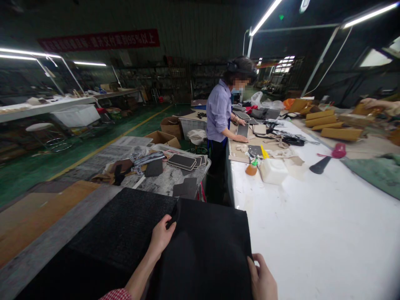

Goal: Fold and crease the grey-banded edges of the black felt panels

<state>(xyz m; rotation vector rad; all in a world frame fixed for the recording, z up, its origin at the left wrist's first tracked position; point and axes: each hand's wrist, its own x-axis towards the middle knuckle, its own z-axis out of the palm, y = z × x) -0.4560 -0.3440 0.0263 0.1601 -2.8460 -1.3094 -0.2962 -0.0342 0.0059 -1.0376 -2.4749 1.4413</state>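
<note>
My left hand (161,236) pinches the far left corner of a smooth black sheet (206,250), thumb on top. On the near right edge of the same sheet my right hand (262,280) has its fingers curled over the rim. The sheet lies partly over a rough black mat (125,227) at the corner of the white table (312,233).
A person in a light purple shirt (218,112) stands at the table's left side handling dark panels (242,130). An orange bottle (251,168), a white container (273,170) and a pink scoop (339,151) rest on the table. A cart (168,177) with dark panels stands left.
</note>
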